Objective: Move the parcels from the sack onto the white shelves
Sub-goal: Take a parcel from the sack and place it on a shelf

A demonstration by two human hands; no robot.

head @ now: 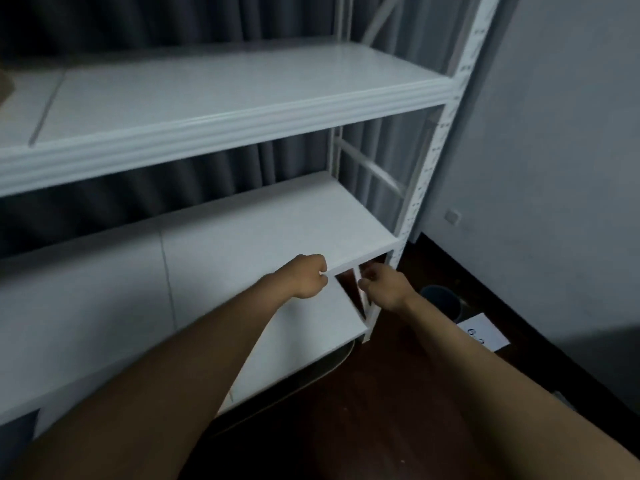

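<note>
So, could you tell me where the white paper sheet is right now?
In the head view, the white paper sheet lies on the dark floor at lower right, beside the dark bin.

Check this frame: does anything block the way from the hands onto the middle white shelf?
Nothing visible does. The left hand and right hand hang curled and empty at the middle shelf's front right corner, its board bare ahead of them. No parcel or sack is in view.

Dark curtains (138,26) behind, grey wall (561,133) right, dark wooden floor (381,410).

Top shelf (225,95): bare, open from the front.
Middle shelf (263,230): bare, open.
Right post (446,133): bounds access.
</note>
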